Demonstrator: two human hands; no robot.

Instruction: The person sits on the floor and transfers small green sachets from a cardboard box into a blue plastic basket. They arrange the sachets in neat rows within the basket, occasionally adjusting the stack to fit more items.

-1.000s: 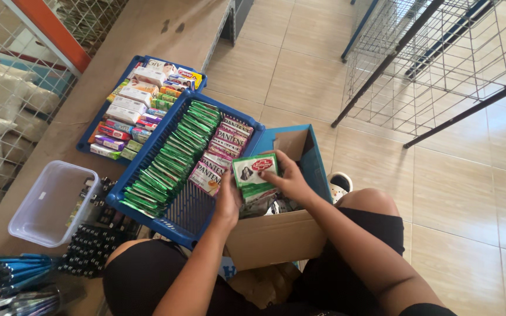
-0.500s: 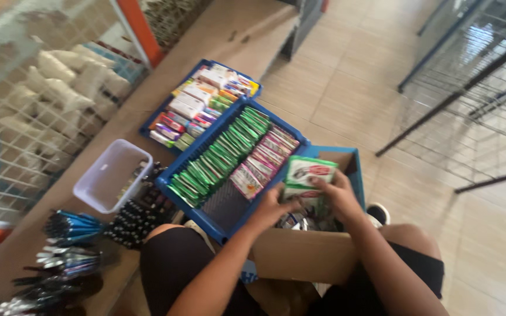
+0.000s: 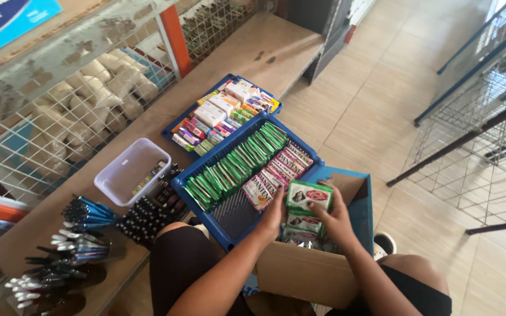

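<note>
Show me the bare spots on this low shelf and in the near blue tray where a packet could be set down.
Near blue tray: bare mesh at its near corner, between the green packets, pink packets and left hand. Shelf: bare wood beyond the far blue tray. Crowded: shelf's near end, with white tub, pens.

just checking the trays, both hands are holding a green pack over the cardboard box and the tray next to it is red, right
Not quite: the tray beside the cardboard box is blue, not red, as the head view shows. The rest holds: the left hand and right hand hold a green pack over the box.
</note>
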